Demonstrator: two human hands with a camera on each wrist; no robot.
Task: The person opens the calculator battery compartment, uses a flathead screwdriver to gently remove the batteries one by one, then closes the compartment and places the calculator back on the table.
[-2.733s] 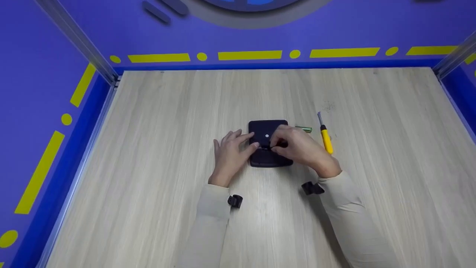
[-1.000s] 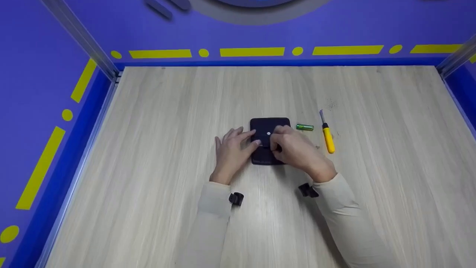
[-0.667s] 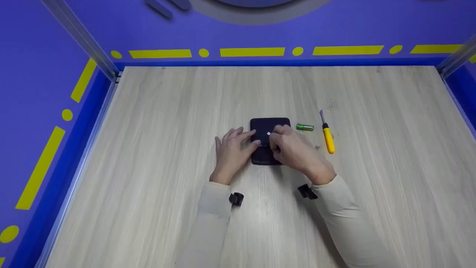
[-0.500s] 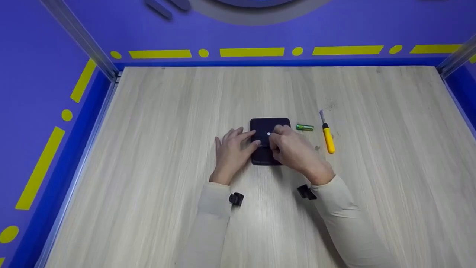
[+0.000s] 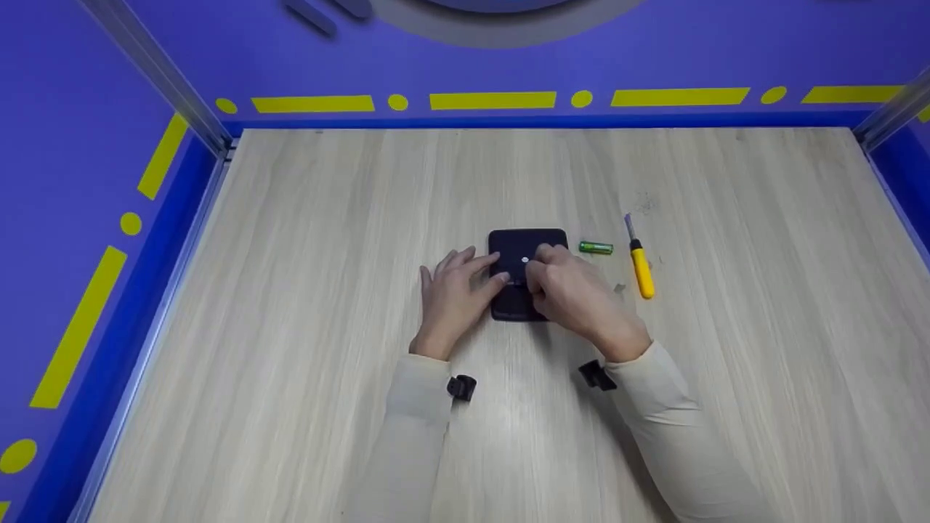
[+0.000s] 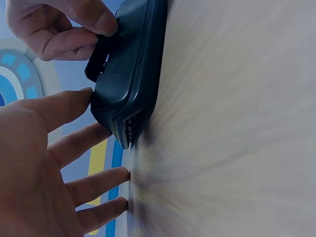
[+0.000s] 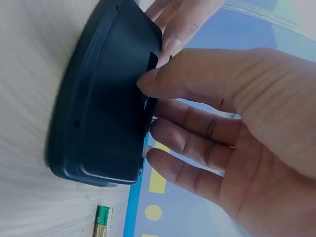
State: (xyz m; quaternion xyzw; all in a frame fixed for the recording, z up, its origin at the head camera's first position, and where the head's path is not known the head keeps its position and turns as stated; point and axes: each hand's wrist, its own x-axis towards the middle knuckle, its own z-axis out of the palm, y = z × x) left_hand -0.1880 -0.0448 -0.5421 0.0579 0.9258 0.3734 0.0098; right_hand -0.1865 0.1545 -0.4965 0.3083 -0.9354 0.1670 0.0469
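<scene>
A flat black device (image 5: 516,309) with rounded corners lies on the table, a small white round pad (image 5: 524,259) on its upper face. My left hand (image 5: 452,299) has its fingers spread at the device's left side, thumb and index finger touching its edge. Over the middle of the device, my right hand (image 5: 574,294) pinches a thin black cover (image 6: 97,64) between thumb and fingers. In the left wrist view that cover stands tilted up from the device's face. The slot beneath it is mostly hidden by the right fingers.
A green battery (image 5: 596,248) lies just right of the device. Farther right is a screwdriver (image 5: 641,270) with a yellow handle. A small greyish bit (image 5: 619,288) sits near the right hand. Blue panels (image 5: 465,69) border the wooden table (image 5: 327,254).
Over the device, my right hand has turned and shifted slightly toward me, uncovering the whole battery in the head view. My left hand keeps its place at the device's edge.
</scene>
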